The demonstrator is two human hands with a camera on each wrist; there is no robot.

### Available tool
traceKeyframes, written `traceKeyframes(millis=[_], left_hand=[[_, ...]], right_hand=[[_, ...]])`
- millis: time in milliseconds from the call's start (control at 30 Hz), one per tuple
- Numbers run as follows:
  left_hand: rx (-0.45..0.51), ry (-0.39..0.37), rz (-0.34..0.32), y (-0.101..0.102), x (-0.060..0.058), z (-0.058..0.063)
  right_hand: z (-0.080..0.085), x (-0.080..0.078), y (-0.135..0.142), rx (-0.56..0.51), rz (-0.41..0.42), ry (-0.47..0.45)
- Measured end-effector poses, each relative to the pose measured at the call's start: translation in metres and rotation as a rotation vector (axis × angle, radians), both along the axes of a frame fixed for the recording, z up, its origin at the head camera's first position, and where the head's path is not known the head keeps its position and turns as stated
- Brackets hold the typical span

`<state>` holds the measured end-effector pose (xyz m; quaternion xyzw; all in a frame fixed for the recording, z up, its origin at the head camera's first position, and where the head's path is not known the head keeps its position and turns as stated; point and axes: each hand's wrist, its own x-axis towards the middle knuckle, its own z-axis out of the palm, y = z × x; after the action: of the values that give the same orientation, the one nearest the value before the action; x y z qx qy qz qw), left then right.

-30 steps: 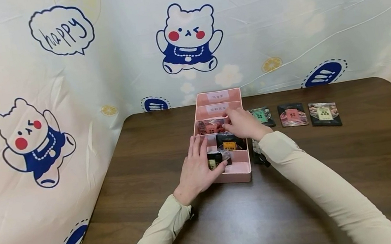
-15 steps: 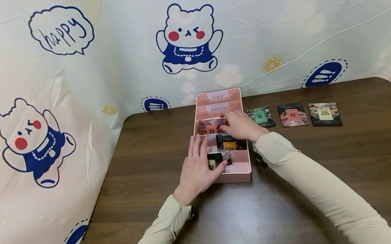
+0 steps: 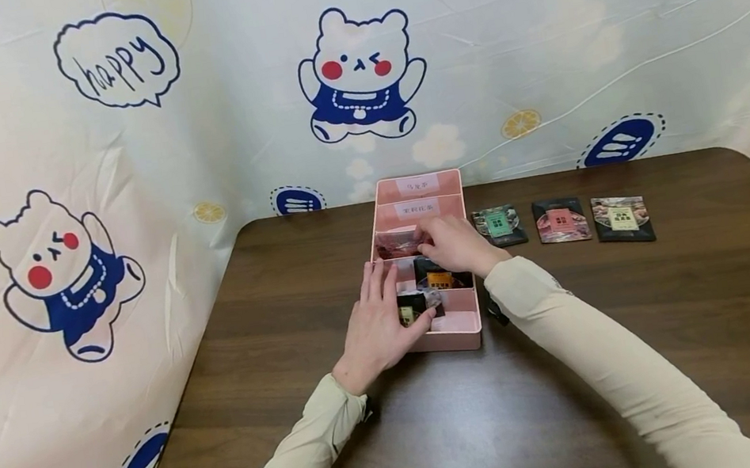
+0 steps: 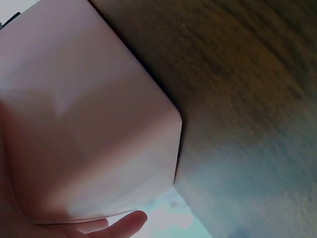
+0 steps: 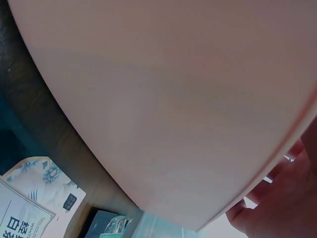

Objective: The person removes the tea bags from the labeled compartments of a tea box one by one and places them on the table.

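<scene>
A long pink divided box (image 3: pixel 458 341) stands on the table, with paper labels in its far compartments. My right hand (image 3: pixel 458 242) reaches into the middle compartment. Its bent fingers pinch the right edge of a pink tea sachet (image 3: pixel 394 244); the fingertips are partly hidden. My left hand (image 3: pixel 381 329) rests along the box's left rim with fingers straight and thumb spread over the front compartment. Nearer compartments hold a black sachet with an orange label (image 3: pixel 440 279) and a dark sachet with a yellow-green label (image 3: pixel 408 314). The box's outer wall (image 5: pixel 148 109) fills most of the right wrist view.
Right of the box lie a green-label sachet (image 3: pixel 499 224), a pink-label sachet (image 3: pixel 561 220) and a cream-label sachet (image 3: pixel 621 218). A white sachet with blue flowers (image 5: pixel 49 181) shows in the right wrist view. A printed cloth (image 3: pixel 242 109) hangs behind the table.
My right hand has shifted slightly left and toward me. The pink sachet's face has tilted, so its label shows less. The left hand stays in place.
</scene>
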<state>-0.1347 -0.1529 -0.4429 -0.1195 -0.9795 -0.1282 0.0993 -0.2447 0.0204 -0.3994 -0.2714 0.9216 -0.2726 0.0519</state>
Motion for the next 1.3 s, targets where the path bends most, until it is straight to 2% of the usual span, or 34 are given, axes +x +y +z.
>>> traceKeyframes(millis=[467,833,1300], left_hand=[[-0.013,-0.007,0.005,0.000,0.000,0.000],[-0.014,0.007,0.000,0.000,0.000,0.000],[-0.014,-0.022,0.009,0.000,0.000,0.000]], right_hand=[[0.000,0.002,-0.002,0.038,0.014,0.027],[0.001,0.003,0.002,0.055,-0.019,0.026],[0.013,0.000,0.025,-0.039,-0.068,0.039]])
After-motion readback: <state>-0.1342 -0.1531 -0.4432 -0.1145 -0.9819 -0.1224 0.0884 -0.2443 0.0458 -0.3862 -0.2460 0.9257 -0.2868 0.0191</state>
